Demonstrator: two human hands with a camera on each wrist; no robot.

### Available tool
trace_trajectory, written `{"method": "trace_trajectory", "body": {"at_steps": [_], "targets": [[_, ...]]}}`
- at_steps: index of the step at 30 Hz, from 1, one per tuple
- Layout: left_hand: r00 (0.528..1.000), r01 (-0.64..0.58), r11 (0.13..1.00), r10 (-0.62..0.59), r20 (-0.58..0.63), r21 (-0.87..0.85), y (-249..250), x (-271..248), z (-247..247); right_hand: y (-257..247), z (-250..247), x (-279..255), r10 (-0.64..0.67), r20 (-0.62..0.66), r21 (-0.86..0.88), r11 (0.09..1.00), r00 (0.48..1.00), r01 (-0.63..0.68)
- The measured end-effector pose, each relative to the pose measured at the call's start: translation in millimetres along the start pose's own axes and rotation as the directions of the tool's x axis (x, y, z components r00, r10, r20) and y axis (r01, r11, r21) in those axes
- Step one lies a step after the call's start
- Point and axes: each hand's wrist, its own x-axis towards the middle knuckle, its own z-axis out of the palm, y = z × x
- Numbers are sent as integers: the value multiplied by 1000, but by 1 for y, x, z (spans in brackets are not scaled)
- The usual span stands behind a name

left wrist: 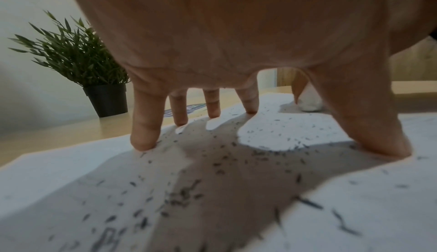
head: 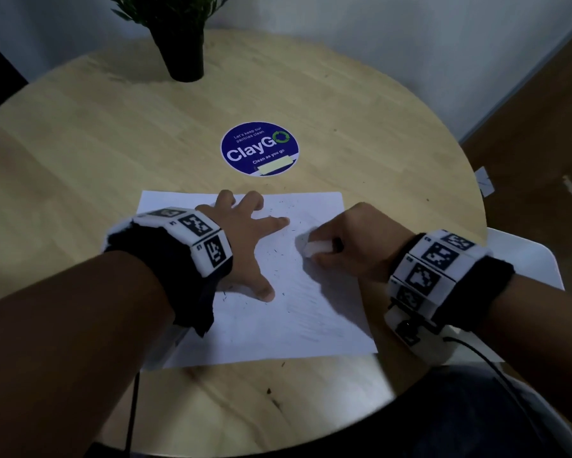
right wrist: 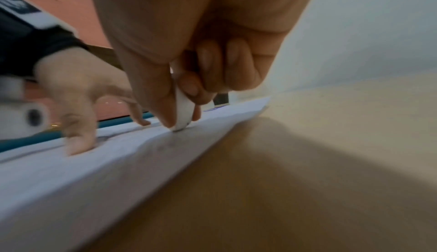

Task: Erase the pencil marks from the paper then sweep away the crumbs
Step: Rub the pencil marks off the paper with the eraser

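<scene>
Paper (head: 278,325) on table (head: 79,160); plant (head: 178,44) behind.

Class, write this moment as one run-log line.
phase: erasing | left hand: spread fingers pressing white paper sheet | right hand: pinching white eraser on sheet | dark eraser crumbs: unswept

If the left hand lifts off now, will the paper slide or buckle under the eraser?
Probably both. The paper is a single thin loose sheet on smooth wood, and only the left hand's spread fingertips pin it. The right hand presses the eraser down near its edge, so rubbing would likely drag or crease it.
</scene>
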Motion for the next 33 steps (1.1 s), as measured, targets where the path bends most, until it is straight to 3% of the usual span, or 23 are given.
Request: {"method": "trace_trajectory", "body": {"at_steps": [4,7,9,13,18,21,23,26,28,31,33], "targets": [[999,10,1000,-10,38,4,1,2,-2,-19,5,-7,-75,166,-27,996,983,81],[998,20,1000,-20,60,0,2,3,-6,-15,-7,9,21,103,-100,995,995,-11],[997,28,1000,-29,71,12,3,4,-8,-16,-9,13,9,83,-126,992,997,2],[993,43,999,-45,112,14,7,6,-10,-31,-7,2,-52,244,-132,988,968,86],[994,39,999,-42,98,28,7,8,-10,-22,-15,21,-4,134,-188,982,991,29],[995,31,999,-33,92,24,5,9,-9,-35,-4,5,-84,252,-147,981,964,124],[996,31,999,-32,83,16,4,9,-7,-36,-7,4,-77,292,-135,983,953,121],[999,26,999,-27,35,22,3,9,-2,-28,-17,19,15,177,-195,981,984,20],[999,28,999,-28,38,23,4,8,-3,-30,-15,19,10,151,-199,980,989,20],[997,39,999,-40,62,19,5,9,-6,-41,-5,2,-71,287,-202,970,955,133],[997,40,999,-40,65,8,5,9,-7,-38,-10,4,-64,311,-189,974,948,128]]}}
